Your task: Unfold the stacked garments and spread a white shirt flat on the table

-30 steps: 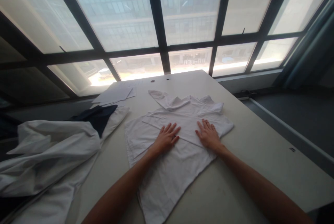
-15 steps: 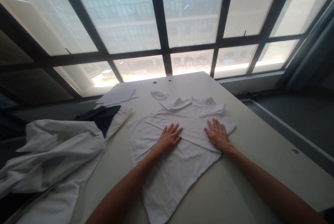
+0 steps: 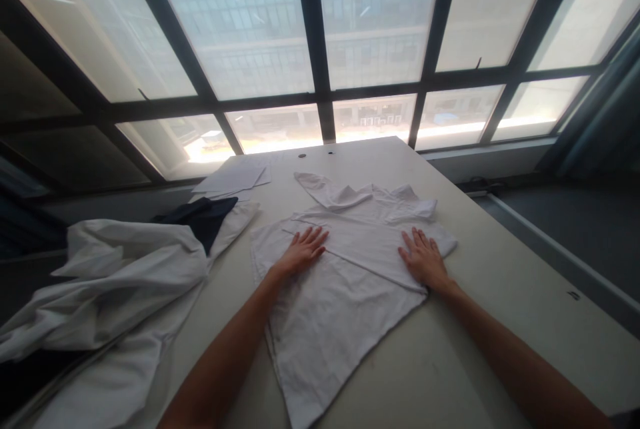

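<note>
A white collared shirt (image 3: 345,302) lies on the white table (image 3: 425,376), partly folded, with one side laid over its middle. My left hand (image 3: 303,250) rests flat on the shirt's left part, fingers spread across the slanting folded edge. On the right part of the cloth lies my right hand (image 3: 423,259), palm down with fingers apart, near the right end of that fold. Neither hand grips the fabric. The collar area at the far side is bunched and creased, and the near end tapers to a point toward me.
More white clothing (image 3: 135,282) is heaped on the left, with a dark blue garment (image 3: 215,219) among it. Paper sheets (image 3: 233,179) lie at the table's far left corner. Large framed windows (image 3: 270,29) stand behind the table, and a curtain (image 3: 595,116) hangs on the right.
My left hand has slid left and slightly away from me over the shirt. My right hand stays at about the same spot on the cloth. The view has shifted slightly.
</note>
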A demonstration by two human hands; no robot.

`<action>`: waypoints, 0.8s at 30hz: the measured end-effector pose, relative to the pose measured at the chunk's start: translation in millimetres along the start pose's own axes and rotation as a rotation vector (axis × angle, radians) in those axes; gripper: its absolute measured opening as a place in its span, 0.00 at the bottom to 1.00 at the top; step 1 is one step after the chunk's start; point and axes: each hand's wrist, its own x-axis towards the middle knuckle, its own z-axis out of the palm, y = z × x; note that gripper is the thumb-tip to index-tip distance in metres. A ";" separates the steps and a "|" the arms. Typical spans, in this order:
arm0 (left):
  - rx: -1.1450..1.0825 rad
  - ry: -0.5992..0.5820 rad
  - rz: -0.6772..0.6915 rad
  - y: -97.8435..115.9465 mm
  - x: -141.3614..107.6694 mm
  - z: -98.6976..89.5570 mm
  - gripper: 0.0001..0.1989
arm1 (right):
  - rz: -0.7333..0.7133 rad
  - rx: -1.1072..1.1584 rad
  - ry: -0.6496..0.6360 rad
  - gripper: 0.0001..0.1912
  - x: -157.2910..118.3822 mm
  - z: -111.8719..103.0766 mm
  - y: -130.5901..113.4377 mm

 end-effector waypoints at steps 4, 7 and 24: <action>0.035 0.067 -0.199 -43.3 -6.2 -3.2 0.29 | -0.006 -0.008 0.013 0.31 -0.3 0.9 1.2; 0.036 0.096 -0.295 -53.7 -7.3 -1.1 0.29 | -0.009 -0.014 0.017 0.31 -0.3 1.7 1.7; -0.054 0.296 -0.197 23.3 -5.7 10.7 0.25 | -0.045 -0.040 0.061 0.31 -0.7 10.7 6.0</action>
